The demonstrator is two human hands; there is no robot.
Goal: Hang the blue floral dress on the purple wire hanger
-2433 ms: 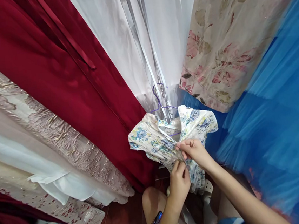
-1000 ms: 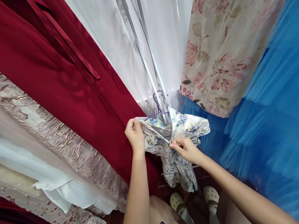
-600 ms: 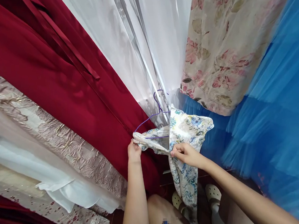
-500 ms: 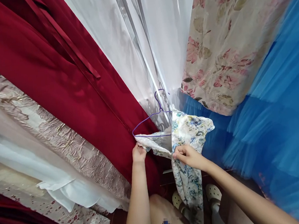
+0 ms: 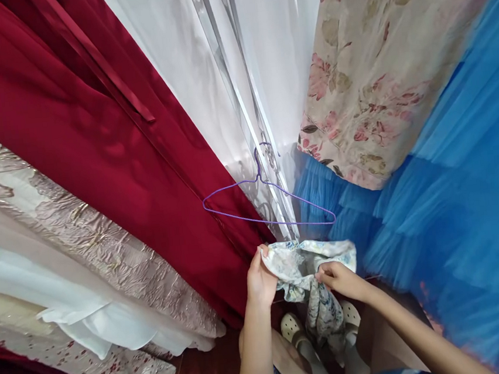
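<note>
Floral garment (image 5: 322, 315) hangs from 2 hands (image 5: 262, 280) (image 5: 340, 278) closed to a pinch.

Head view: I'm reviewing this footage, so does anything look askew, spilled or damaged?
The purple hanger looks askew, its right end lower, though the camera angle may mislead. The floral garment in the left hand and right hand is crumpled. No spill or tear shows.

Garment (image 5: 318, 303) partly behind right hand (image 5: 343, 279)
</note>
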